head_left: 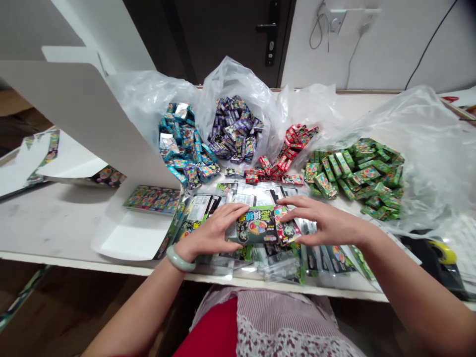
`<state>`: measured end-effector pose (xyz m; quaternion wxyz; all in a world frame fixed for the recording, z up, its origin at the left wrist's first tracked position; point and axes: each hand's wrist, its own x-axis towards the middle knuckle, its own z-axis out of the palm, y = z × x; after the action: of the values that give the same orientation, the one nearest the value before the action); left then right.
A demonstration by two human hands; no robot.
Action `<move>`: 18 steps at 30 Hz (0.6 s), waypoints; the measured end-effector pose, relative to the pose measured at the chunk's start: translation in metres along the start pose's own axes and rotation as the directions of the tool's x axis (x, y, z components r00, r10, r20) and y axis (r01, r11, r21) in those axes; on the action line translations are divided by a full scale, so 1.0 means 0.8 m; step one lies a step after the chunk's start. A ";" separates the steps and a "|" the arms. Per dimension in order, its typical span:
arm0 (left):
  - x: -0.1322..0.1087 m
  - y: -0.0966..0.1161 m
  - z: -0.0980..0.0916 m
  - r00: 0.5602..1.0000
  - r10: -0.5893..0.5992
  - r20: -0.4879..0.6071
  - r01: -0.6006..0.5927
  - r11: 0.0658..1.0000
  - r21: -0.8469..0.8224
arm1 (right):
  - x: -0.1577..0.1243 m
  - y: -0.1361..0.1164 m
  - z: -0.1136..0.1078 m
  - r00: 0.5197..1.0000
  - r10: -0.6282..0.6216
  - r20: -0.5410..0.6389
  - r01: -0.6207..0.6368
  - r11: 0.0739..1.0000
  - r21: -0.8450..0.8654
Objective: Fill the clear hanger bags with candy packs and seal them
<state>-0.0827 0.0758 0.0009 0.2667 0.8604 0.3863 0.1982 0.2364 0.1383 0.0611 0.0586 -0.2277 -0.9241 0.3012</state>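
Observation:
My left hand (213, 230), with a pale bangle at its wrist, grips the left end of a black-and-green printed packet (256, 225) between thumb and fingers. At the packet's right end, my right hand (322, 218) pinches a small red printed box (287, 228). The box touches or overlaps the packet's edge; I cannot tell whether it is inside. Beneath both hands lie several flat clear plastic bags (253, 270) with dark printed cards. Just beyond them are loose small red boxes (252, 176).
Behind stand clear plastic bags of small blue boxes (178, 134), purple boxes (236, 129), red boxes (297, 136) and green boxes (364, 168). A white open carton (130, 233) with a printed row of boxes stands left. A yellow-and-black object (442, 253) lies right. The table edge (111, 265) runs in front.

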 end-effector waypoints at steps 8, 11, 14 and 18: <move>0.001 -0.002 -0.006 0.997 -0.008 0.079 0.015 0.996 -0.089 | 0.002 0.004 -0.002 0.998 0.004 -0.064 -0.001 0.999 0.050; 0.002 -0.003 -0.008 0.996 -0.021 0.092 0.032 0.993 -0.113 | 0.003 0.006 -0.002 0.995 0.018 -0.096 -0.010 0.996 0.089; 0.004 -0.004 -0.006 0.997 -0.031 0.076 0.040 0.993 -0.115 | 0.006 0.004 0.000 0.990 0.033 -0.135 -0.026 0.998 0.052; 0.004 -0.006 -0.004 0.996 -0.035 0.088 0.046 0.992 -0.115 | 0.008 0.001 0.002 0.993 0.052 -0.106 -0.048 0.998 0.037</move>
<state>-0.0855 0.0821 0.0008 0.3370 0.8430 0.3796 0.1780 0.2308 0.1406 0.0591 0.1045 -0.2657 -0.9084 0.3056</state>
